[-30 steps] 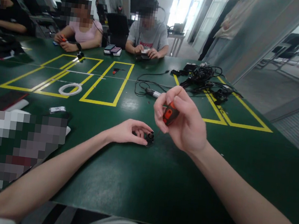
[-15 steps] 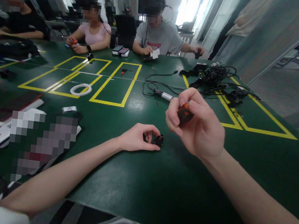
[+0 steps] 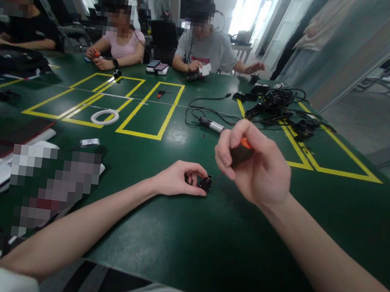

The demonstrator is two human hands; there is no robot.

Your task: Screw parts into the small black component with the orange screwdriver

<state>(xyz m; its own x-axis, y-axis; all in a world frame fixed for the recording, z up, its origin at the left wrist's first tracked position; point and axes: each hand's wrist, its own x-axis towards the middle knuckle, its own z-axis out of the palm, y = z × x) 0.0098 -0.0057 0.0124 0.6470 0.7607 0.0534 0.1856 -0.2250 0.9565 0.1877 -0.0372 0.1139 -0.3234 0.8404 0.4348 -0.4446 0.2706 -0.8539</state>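
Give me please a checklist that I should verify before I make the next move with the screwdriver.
1. Right grip closed around the handle of the screwdriver: ok.
2. Left grip on the small black part: ok, thumb and fingers hold it.
3. Shaft pointing toward the part: ok.
4. Shaft seated in the part: cannot tell, too small and blurred.
5. White ring apart from the left grip: ok.
6. Black cable bundle apart from both grips: ok, it lies farther across the table.
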